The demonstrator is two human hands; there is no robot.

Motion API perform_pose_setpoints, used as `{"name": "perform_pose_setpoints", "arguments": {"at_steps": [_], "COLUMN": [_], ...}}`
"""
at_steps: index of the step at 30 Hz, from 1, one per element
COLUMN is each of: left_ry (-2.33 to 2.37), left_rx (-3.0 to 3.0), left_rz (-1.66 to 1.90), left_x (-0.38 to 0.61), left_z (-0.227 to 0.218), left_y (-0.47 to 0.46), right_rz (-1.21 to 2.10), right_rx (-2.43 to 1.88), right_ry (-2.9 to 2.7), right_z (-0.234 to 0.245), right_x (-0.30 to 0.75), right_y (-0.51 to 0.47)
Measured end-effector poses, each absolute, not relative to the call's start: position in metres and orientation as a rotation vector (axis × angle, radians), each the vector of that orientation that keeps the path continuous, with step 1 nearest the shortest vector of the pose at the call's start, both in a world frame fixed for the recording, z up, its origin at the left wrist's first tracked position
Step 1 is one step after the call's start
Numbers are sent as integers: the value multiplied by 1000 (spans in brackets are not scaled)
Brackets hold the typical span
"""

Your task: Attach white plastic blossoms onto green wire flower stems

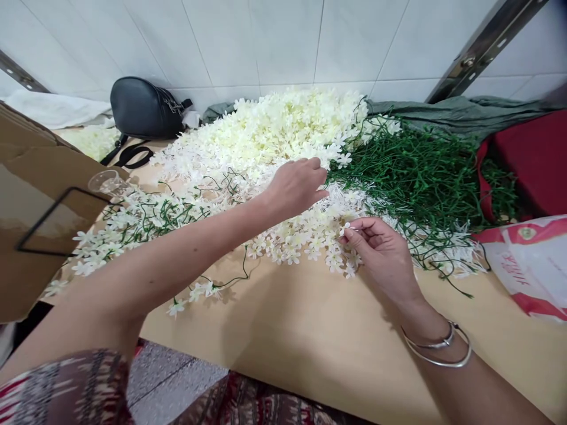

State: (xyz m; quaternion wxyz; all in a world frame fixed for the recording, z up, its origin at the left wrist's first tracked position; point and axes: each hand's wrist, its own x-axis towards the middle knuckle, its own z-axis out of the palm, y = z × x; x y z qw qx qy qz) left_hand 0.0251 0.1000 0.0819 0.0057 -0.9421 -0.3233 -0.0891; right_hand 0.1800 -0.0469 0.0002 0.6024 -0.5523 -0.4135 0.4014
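My right hand (383,254) pinches a small white artificial flower (346,229) between thumb and forefinger, just above the near edge of the heap. My left hand (299,186) reaches across the pile with its fingers curled down beside the green plastic stems (416,171). Its fingertips are partly hidden, so what they hold cannot be made out. Loose white flowers (295,239) lie under and between both hands. Behind them rises a larger mound of cream-white flowers (287,127). To the left, white flowers are mounted on green stems (146,218).
A cardboard box (39,195) stands at the left, near a clear plastic cup (108,183). A black bag (144,109) sits by the tiled wall. On the right are a red bag (534,159) and a red-and-white packet (529,260). Everything rests on a wooden table (301,330).
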Motion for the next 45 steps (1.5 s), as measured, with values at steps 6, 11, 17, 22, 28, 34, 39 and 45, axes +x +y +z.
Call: {"name": "perform_pose_setpoints", "arguments": {"at_steps": [6,11,17,22,28,34,39,45], "left_ry": [-1140,-1048,-1140,-934,-868,-838,-1134,-1534], "left_rx": [-2847,-2677,-2871,-2927,-2935,-2844,-3017,-3221], "left_rz": [-213,-763,-1377,-2144,-1621,-1412,-1427,-1732], "left_x": [56,44,54,43,-32,-85,-65,-25], "left_z": [81,134,135,38,3,25,42,65], "left_y": [105,76,14,-1,57,110,95,50], "right_rz": [854,836,793,820,891,894,908,794], "right_rx": [-1295,-1301,-1277,-1280,-1298,-1294,-1303,-1237], "right_ry": [-1009,-1041,-1099,-1128,-1029,-1040,-989,-932], "right_z": [-5,-10,-9,-6,-6,-10,-8,-3], "right_x": [185,186,182,181,180,180,180,192], "right_y": [-49,-50,-53,-53,-49,-45,-47,-43]}}
